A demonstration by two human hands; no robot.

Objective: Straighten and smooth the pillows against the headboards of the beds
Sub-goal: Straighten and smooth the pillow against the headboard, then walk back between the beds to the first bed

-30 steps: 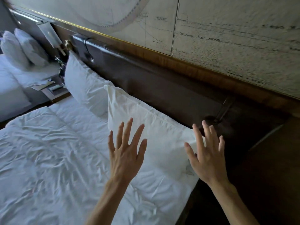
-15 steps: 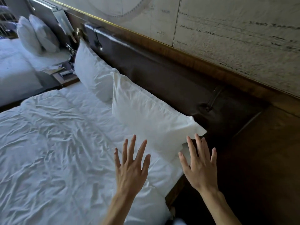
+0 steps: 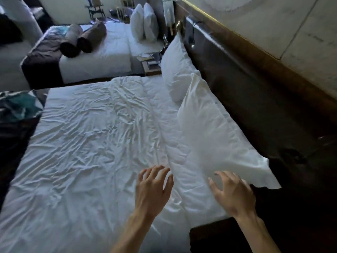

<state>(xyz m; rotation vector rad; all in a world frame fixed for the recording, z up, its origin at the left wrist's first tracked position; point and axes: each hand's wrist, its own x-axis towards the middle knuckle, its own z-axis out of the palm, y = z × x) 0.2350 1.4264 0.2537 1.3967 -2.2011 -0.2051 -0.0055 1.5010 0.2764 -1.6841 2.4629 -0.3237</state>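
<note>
Head view, near bed. Left hand (image 3: pixel 152 190): fingers (image 3: pixel 156 170) spread, slightly curled, nothing held, positioned over wrinkled sheet (image 3: pixel 87 143). Right hand (image 3: pixel 233 194): fingers (image 3: pixel 221 175) spread and curled, nothing pinched, placed at lower edge of near pillow (image 3: pixel 215 139); contact cannot be told. Near pillow laid just beyond fingertips, leaned against dark headboard (image 3: pixel 246 84). Second pillow (image 3: pixel 175 70) propped farther beyond, overlapped by first. Two pillows (image 3: pixel 144 24) stood upright on far bed (image 3: pixel 102 52).
</note>
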